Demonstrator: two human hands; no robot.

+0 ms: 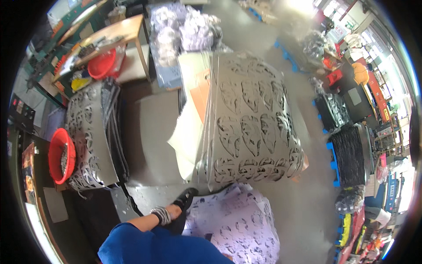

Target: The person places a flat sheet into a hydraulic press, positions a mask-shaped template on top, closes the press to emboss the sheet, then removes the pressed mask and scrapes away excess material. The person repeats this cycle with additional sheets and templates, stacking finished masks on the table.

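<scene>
My left hand hangs low at the front, beside a black shoe and dark trouser leg. Grey coiled bands circle its wrist. Its fingers blend into the dark area, so their position does not show. A small patch of skin that looks like my right hand appears at the lower edge, mostly hidden by the blue sleeve. Near it lies a pile of pale lilac sheets with cut-out shapes. Beyond stands a tall stack of grey sheets with rows of curved cut-outs, hands apart from it.
At left, more cut grey sheets lie near a red basin. Another red basin sits by a wooden table. Bagged white bundles stand at the back. Black stacks on blue pallets line the right.
</scene>
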